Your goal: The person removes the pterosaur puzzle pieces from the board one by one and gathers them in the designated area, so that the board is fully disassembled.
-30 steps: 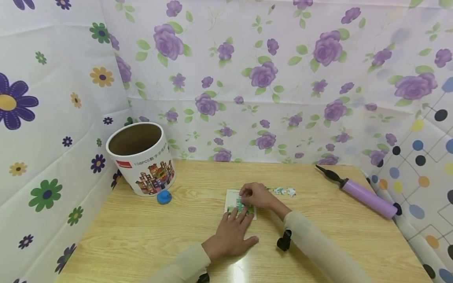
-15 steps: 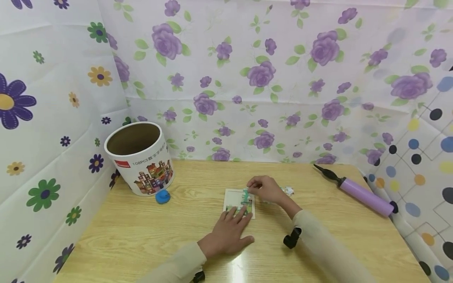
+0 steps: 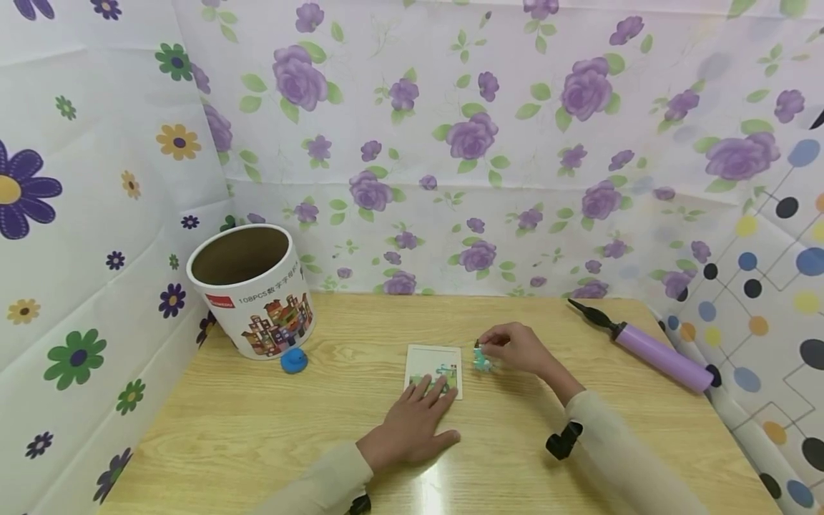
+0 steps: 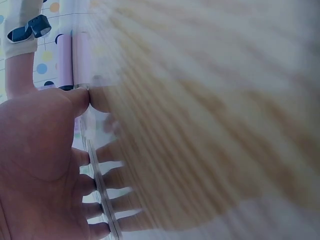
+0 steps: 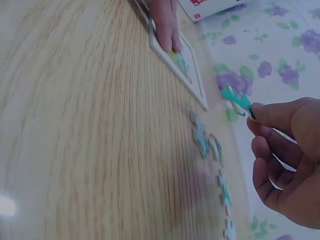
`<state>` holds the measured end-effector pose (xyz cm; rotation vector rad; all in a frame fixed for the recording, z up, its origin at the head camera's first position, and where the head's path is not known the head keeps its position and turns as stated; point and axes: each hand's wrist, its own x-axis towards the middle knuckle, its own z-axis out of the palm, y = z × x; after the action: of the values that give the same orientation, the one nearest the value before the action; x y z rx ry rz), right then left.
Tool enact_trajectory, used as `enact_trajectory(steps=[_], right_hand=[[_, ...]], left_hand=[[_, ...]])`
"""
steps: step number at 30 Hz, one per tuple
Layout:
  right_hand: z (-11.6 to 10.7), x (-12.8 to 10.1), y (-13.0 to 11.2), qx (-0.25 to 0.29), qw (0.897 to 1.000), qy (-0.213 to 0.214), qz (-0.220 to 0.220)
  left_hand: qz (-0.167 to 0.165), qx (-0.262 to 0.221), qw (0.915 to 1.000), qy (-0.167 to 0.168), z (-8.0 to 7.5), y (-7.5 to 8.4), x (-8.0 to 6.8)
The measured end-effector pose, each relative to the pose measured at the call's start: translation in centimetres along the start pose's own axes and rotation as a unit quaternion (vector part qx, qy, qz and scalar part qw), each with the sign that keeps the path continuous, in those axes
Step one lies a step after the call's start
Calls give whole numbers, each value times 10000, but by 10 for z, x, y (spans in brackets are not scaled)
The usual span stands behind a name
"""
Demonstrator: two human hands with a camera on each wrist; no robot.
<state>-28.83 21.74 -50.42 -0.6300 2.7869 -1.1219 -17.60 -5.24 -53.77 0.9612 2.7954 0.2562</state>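
A small white puzzle board (image 3: 434, 359) (image 5: 192, 75) lies flat at the middle of the wooden table (image 3: 270, 429), with a few green pieces set in its near part. My left hand (image 3: 412, 423) (image 4: 45, 165) rests flat with straight fingers on the board's near edge. My right hand (image 3: 515, 348) (image 5: 285, 160) hovers just right of the board and pinches a teal puzzle piece (image 3: 480, 360) (image 5: 237, 101) between thumb and fingertips. Several loose puzzle pieces (image 5: 210, 150) lie on the table under that hand.
An open cardboard tub (image 3: 254, 290) with a printed label stands at the back left, a blue cap (image 3: 294, 360) in front of it. A purple hand pump (image 3: 650, 350) lies at the right edge. Flowered sheets wall the table on three sides.
My right hand has lifted a teal piece off the board and carried it right, clear of the board. The left hand has stayed pressed on the board's near edge.
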Motion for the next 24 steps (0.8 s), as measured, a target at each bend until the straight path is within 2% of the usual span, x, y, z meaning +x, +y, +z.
enact_trajectory(steps=[6,16,24], right_hand=[[-9,-10,17,-91,9999,77,112],[-14,-21,40,-125,9991,90,387],[-9,-22,49,-85,9978,150,645]], left_hand=[[43,-75,10000,35,3,-1,-1],[187,156,9993,280,9,-5,1],[200,156,9995,183,3,-3,0]])
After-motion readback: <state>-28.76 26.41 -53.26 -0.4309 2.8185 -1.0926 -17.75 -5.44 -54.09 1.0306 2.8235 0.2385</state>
